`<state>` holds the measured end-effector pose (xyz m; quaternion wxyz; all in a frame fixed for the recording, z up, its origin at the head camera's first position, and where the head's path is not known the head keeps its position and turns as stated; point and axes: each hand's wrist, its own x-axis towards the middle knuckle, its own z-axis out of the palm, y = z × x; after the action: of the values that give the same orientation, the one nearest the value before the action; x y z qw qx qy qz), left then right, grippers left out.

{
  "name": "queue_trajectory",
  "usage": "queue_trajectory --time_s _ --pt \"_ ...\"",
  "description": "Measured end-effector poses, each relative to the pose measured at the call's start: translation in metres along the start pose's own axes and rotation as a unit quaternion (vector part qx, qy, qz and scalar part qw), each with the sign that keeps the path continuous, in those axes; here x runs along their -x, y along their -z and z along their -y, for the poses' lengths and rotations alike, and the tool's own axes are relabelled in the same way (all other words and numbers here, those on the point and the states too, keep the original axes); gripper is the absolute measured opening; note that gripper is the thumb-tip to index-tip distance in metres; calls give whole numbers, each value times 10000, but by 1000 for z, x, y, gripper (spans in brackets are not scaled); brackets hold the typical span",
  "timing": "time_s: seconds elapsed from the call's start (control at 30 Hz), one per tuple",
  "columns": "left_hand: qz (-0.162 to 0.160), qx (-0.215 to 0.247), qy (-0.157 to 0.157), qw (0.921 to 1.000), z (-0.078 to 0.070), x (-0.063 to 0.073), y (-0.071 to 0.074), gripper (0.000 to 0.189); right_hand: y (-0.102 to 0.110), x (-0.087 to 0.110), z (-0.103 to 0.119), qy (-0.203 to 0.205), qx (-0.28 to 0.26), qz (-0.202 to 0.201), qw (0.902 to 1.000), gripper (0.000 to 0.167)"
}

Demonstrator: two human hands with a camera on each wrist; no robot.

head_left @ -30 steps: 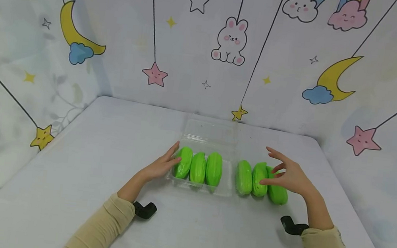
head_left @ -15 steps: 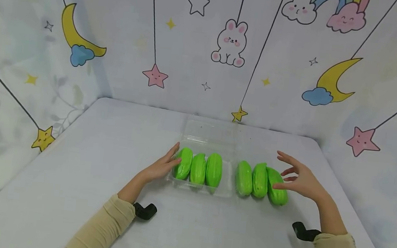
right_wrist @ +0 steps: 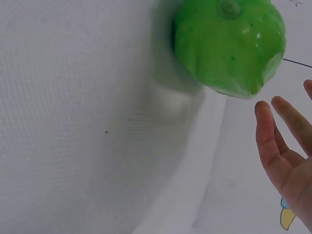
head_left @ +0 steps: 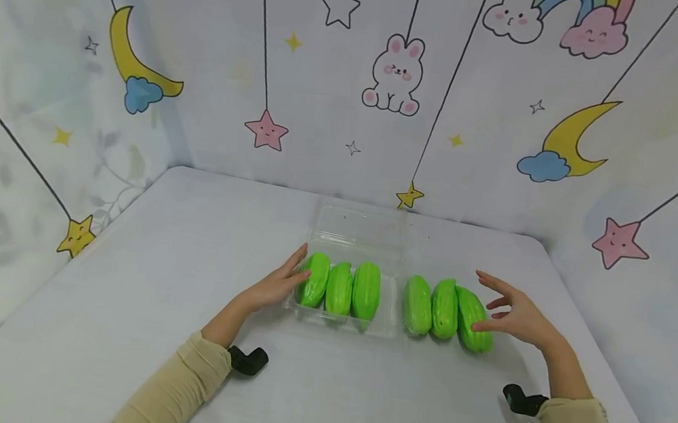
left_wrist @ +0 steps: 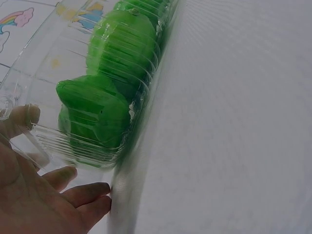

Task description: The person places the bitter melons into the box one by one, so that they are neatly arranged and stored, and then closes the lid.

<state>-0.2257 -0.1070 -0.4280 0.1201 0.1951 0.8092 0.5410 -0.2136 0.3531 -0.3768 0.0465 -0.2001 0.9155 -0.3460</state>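
Observation:
A hinged clear plastic box (head_left: 387,311) stands on the table with its lid (head_left: 358,227) laid back. Three plump, oblong, bright green vegetable-like pieces (head_left: 366,292) stand side by side in it. My left hand (head_left: 270,288) rests against the box's left side; in the left wrist view the thumb lies at the rim and relaxed fingers (left_wrist: 90,194) stay outside. To the right of the box lie three more green pieces (head_left: 418,305). Beside the rightmost green piece (head_left: 473,320), my right hand (head_left: 515,317) hovers with thumb and fingers apart, holding nothing. The right wrist view shows a gap between that piece (right_wrist: 229,46) and the fingertips.
A white cloth (head_left: 328,387) covers the table. Behind it hangs a pale curtain (head_left: 328,74) printed with stars, moons and bunnies. A black wrist device (head_left: 247,361) sits on the left forearm, and another black wrist device (head_left: 523,399) on the right.
My right hand has moved right, from over the middle loose piece to the rightmost one, then dipped slightly. The left hand has kept its place at the box.

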Motion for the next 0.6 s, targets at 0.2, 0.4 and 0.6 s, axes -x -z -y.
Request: queue_trajectory --time_s 0.2,0.4,0.6 --pt "64 121 166 9998 -10 2 0 65 -4 -1 -8 -125 -1 264 9996 94" --pt "18 118 248 9996 -1 -3 0 63 -10 -1 -14 -212 -175 530 9982 95" --pt "23 122 265 9996 1 -3 0 63 -15 2 -17 -435 -436 907 9940 96"
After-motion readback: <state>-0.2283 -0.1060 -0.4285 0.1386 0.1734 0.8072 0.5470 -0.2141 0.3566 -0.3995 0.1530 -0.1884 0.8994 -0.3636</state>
